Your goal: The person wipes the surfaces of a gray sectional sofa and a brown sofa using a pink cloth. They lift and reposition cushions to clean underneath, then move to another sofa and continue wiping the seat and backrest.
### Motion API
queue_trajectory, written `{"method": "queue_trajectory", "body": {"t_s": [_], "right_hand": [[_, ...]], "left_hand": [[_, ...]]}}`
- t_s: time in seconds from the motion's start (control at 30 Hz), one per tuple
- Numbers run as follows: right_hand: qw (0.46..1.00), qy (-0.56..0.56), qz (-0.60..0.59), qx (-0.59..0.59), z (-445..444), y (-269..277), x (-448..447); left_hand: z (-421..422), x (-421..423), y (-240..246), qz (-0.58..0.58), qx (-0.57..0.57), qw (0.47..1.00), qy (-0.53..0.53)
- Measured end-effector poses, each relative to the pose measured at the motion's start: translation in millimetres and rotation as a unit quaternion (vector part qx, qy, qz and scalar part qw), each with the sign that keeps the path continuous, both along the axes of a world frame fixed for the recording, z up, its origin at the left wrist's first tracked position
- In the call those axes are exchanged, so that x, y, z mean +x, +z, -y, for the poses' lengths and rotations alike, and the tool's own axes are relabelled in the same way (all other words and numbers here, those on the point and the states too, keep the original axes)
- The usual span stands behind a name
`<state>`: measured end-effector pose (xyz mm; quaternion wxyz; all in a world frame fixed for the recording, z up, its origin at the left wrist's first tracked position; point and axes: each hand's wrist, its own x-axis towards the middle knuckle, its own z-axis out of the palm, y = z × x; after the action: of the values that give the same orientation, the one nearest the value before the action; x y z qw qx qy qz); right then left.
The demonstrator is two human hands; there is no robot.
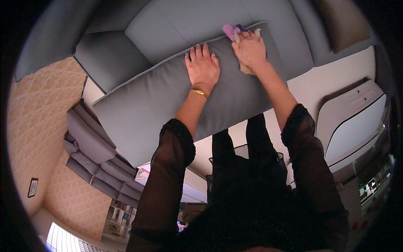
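A large grey sofa cushion (151,110) with a piped edge lies across the grey sofa (170,19) in front of me. My left hand (203,67) rests palm down on the cushion, fingers spread near its piped edge, with a gold bracelet (200,92) at the wrist. Farther right, my right hand (250,48) presses a crumpled cloth (247,70) against the cushion. The cloth shows beige parts beneath the palm and between the fingers, and pink and dark parts beyond the fingertips. Part of it is hidden under the hand.
Another grey sofa (97,163) stands at the left by a patterned wall (37,104). A white table (192,186) is behind the cushion's near edge. At the right is a pale cabinet-like piece (355,116) with a rounded front. Shelves (118,220) stand at the lower left.
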<state>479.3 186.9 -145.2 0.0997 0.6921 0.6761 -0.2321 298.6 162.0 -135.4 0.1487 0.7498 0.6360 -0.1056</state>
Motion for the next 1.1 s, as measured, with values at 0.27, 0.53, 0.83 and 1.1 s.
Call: {"method": "queue_trajectory", "body": {"t_s": [0.27,0.53,0.83,1.1], "right_hand": [[0.986,0.060,-0.153,0.002,3.9,2.7,-53.5],[0.999,-0.016,-0.025,-0.030,-6.3,-8.3,20.1],[0.997,-0.034,-0.063,0.036,14.7,-3.9,18.2],[0.977,-0.063,-0.164,0.121,37.5,20.0,17.0]], "left_hand": [[-3.2,-0.6,9.2,-0.023,-0.047,0.998,-0.025],[-0.2,2.1,3.8,-0.011,0.003,1.000,-0.010],[-19.4,11.5,5.1,0.019,-0.066,0.998,-0.011],[-86.7,36.1,-46.6,0.072,-0.172,0.982,-0.012]]}}
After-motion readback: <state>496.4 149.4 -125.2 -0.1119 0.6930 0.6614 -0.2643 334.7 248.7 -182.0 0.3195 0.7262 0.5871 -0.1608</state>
